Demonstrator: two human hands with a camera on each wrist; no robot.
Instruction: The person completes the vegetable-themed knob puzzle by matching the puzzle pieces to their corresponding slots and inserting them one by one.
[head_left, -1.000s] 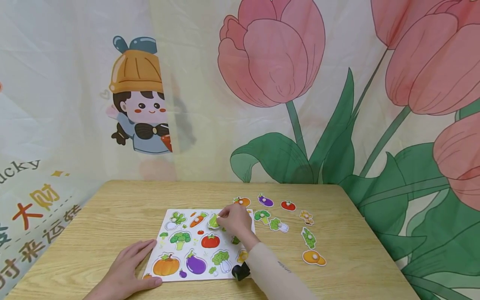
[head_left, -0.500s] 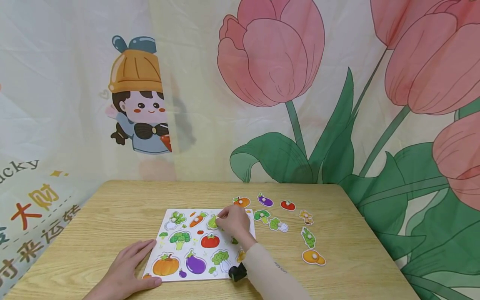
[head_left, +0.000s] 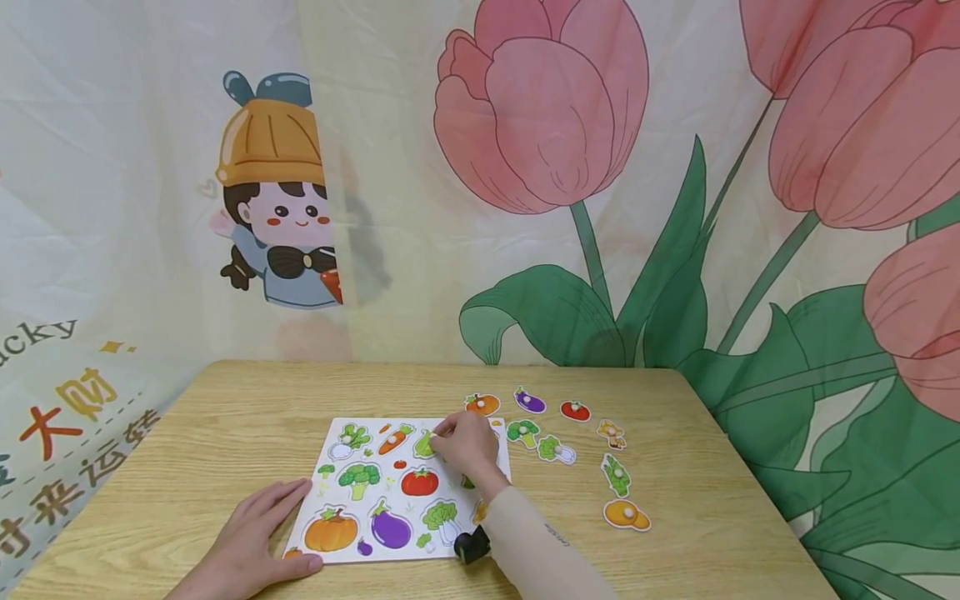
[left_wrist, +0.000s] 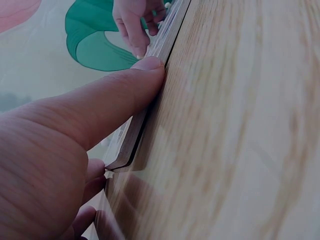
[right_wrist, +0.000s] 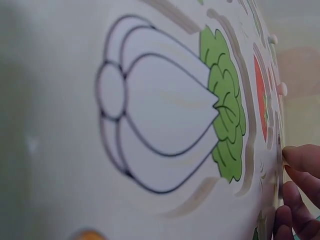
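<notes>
While the L hand [head_left: 251,533] rests w/ fingers extended at the near-L corner of the board [head_left: 318,498], thumb on its edge, the R hand [head_left: 468,446] pinches the green pc [head_left: 423,444] nr the board's far edge, well beyond the L hand. Carrot pc [head_left: 392,442] sits just L of it; loose pcs [head_left: 531,402] lie on the tabletop [head_left: 697,517], mostly R of the board.
</notes>
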